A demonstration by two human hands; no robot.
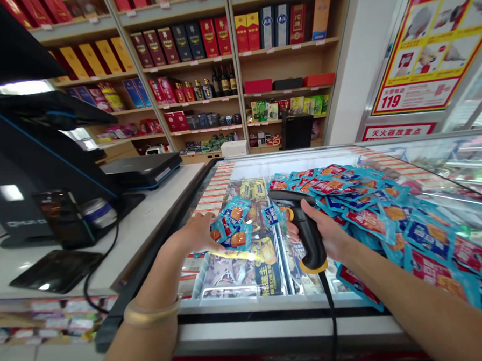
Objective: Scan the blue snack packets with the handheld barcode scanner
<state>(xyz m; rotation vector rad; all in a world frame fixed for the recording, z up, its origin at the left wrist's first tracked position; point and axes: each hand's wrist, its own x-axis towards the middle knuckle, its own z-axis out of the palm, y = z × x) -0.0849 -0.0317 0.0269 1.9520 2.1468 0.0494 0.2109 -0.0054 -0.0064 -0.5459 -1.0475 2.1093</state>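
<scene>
My right hand (326, 232) grips a black barcode scanner (303, 227) with a yellow base, its head aimed left. A black cord (330, 314) hangs from it. My left hand (195, 233) holds a few small blue snack packets (234, 223) fanned out in front of the scanner head. Both hands hover over the glass lid of a chest freezer (258, 305). A gold bangle (150, 315) sits on my left wrist.
A big heap of blue and red snack packets (388, 215) covers the freezer's right side. A white counter (154, 219) on the left carries a black till screen (36, 153), a dark tablet (54, 270) and cables. Shelves of boxed goods (199, 43) line the back wall.
</scene>
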